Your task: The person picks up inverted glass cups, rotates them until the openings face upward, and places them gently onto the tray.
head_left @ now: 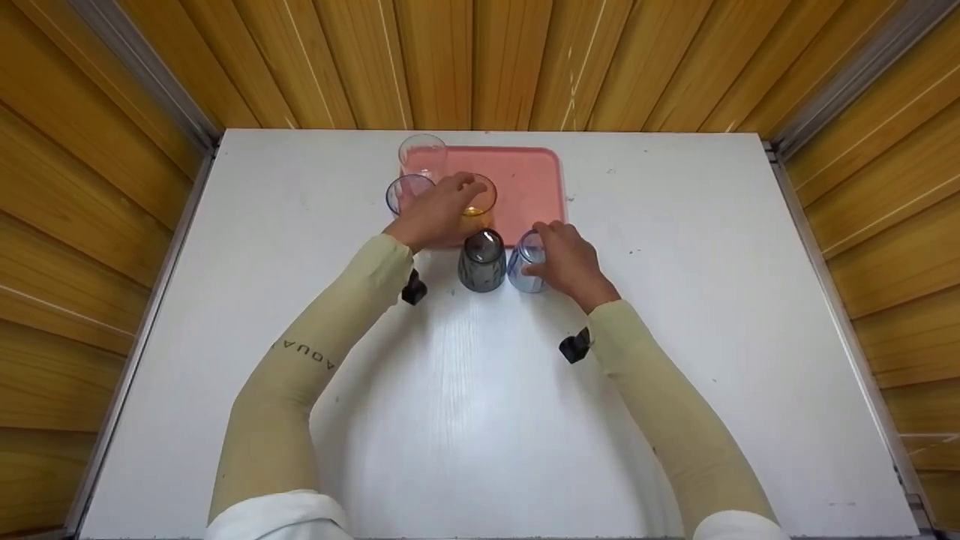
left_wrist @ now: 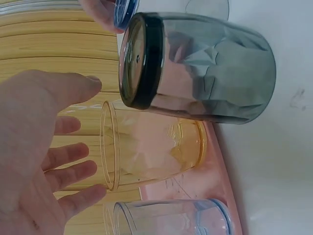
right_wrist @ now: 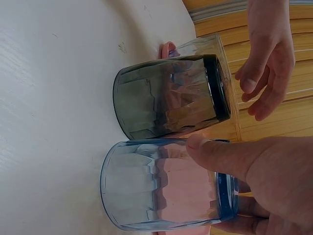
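Observation:
My left hand (head_left: 442, 208) is over the tray, just above the upright amber glass (head_left: 480, 201). In the left wrist view its fingers are spread and apart from the amber glass (left_wrist: 156, 147). Upside down in front of the tray stands a smoky grey glass (head_left: 482, 262). Beside it, also upside down, is a light blue glass (head_left: 527, 279). My right hand (head_left: 571, 262) grips this blue glass near its upturned base, thumb on the near side, as the right wrist view shows; the other fingers are partly hidden behind the glass (right_wrist: 132, 188).
A pink tray (head_left: 529, 176) lies toward the back of the white table (head_left: 675, 300). On its left side stand an upright blue-rimmed glass (head_left: 401, 196) and a clear glass (head_left: 422, 150). Wood-look panels (head_left: 510, 60) wall the table at the back and sides.

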`<act>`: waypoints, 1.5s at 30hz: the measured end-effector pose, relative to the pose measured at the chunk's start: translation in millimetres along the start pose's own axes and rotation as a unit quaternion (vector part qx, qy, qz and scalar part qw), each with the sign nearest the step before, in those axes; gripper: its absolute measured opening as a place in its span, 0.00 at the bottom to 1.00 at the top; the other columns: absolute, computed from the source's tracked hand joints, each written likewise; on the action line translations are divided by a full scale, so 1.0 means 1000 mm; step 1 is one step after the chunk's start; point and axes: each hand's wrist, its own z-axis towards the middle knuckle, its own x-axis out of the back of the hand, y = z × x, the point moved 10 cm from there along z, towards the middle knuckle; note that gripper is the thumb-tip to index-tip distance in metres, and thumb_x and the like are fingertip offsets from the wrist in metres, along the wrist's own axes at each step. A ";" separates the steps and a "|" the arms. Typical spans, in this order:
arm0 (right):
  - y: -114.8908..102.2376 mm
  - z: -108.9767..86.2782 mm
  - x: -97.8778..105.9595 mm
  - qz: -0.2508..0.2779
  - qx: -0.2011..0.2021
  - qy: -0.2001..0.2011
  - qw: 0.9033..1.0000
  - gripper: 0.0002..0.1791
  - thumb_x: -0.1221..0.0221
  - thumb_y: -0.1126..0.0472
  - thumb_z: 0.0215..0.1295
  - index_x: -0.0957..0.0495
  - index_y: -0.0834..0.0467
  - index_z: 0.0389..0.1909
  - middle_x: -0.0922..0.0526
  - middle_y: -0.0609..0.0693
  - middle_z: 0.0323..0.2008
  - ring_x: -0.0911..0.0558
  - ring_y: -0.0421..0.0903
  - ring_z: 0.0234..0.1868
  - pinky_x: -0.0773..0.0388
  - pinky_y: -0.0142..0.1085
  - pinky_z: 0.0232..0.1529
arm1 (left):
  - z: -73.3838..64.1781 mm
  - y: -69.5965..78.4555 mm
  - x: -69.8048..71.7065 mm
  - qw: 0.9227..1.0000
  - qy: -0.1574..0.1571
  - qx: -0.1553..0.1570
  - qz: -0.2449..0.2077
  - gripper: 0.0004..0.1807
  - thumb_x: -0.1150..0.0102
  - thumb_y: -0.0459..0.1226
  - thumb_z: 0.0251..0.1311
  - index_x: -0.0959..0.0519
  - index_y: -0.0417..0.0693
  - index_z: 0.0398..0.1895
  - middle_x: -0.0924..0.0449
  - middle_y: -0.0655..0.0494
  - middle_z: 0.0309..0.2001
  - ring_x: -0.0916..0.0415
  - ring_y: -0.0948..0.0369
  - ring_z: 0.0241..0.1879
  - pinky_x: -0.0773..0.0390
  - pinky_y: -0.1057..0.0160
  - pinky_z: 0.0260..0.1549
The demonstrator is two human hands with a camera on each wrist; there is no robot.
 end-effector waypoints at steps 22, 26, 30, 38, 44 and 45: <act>-0.002 -0.001 0.000 -0.006 0.019 -0.007 1.000 0.42 0.31 0.56 0.56 0.40 0.55 0.70 0.32 0.58 0.64 0.31 0.55 0.63 0.30 0.51 0.65 | -0.014 0.030 -0.022 0.996 -0.030 -0.089 0.010 0.29 0.37 0.48 0.60 0.30 0.59 0.65 0.29 0.55 0.59 0.26 0.60 0.53 0.23 0.58 0.58; -0.002 -0.001 0.000 -0.005 0.017 -0.008 1.000 0.42 0.31 0.56 0.56 0.39 0.55 0.70 0.32 0.58 0.63 0.31 0.55 0.63 0.30 0.52 0.65 | -0.014 0.034 -0.025 0.994 -0.032 -0.100 0.013 0.27 0.35 0.45 0.59 0.27 0.57 0.63 0.27 0.56 0.58 0.25 0.60 0.52 0.21 0.60 0.56; -0.002 0.000 0.000 -0.002 0.013 -0.006 1.000 0.41 0.31 0.56 0.56 0.39 0.55 0.70 0.32 0.57 0.63 0.31 0.55 0.62 0.30 0.53 0.65 | -0.012 0.035 -0.028 0.994 -0.043 -0.097 0.017 0.28 0.34 0.45 0.57 0.26 0.58 0.62 0.25 0.56 0.58 0.24 0.59 0.54 0.21 0.59 0.56; -0.007 0.000 -0.001 -0.012 0.023 -0.001 1.000 0.41 0.30 0.56 0.55 0.37 0.56 0.68 0.30 0.58 0.62 0.30 0.55 0.61 0.29 0.52 0.64 | -0.013 0.040 -0.031 0.995 -0.048 -0.076 0.030 0.25 0.30 0.40 0.53 0.20 0.54 0.57 0.20 0.54 0.52 0.23 0.58 0.47 0.19 0.57 0.52; -0.005 0.000 0.002 -0.014 0.028 0.006 1.000 0.40 0.30 0.57 0.54 0.36 0.57 0.67 0.28 0.58 0.59 0.29 0.55 0.59 0.28 0.52 0.64 | -0.008 0.050 -0.031 0.996 -0.053 -0.062 0.041 0.22 0.31 0.36 0.54 0.19 0.52 0.55 0.17 0.53 0.48 0.20 0.56 0.46 0.18 0.56 0.51; -0.004 0.000 0.002 -0.012 0.025 0.005 1.000 0.40 0.30 0.57 0.54 0.36 0.57 0.67 0.28 0.58 0.59 0.29 0.55 0.59 0.28 0.52 0.64 | -0.007 0.052 -0.032 0.996 -0.053 -0.061 0.040 0.21 0.32 0.36 0.54 0.19 0.52 0.54 0.17 0.53 0.48 0.19 0.56 0.45 0.18 0.56 0.51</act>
